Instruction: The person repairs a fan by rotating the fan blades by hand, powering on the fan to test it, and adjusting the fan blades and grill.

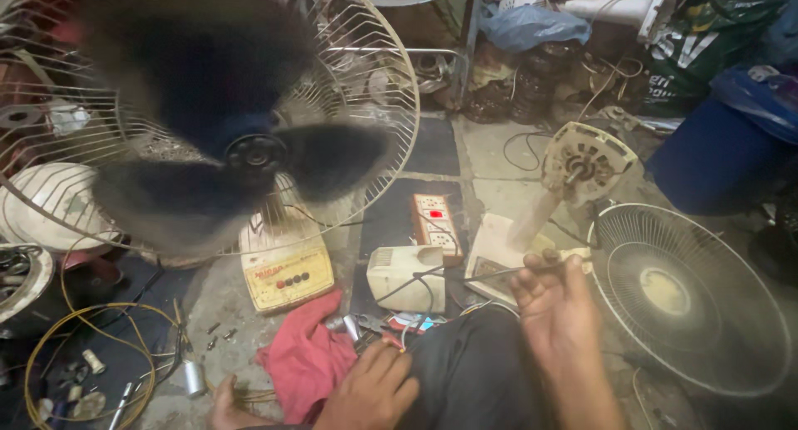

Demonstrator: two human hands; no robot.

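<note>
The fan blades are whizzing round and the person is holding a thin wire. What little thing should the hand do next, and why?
Probably keep the right hand low and draw the thin wire back toward the lap: the fan blades spin blurred with no front guard, and loose cables cross the floor near the power strip, whose red light glows.

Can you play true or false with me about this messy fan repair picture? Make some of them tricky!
1. The dark fan blades are blurred, as if spinning. True.
2. The right hand is flat on the floor. False: it is raised and pinches thin wires.
3. The left hand rests beside a pink cloth. True.
4. The power strip shows a green light. False: its light is red.
5. A round fan guard lies on the floor by the right hand. True.
</note>
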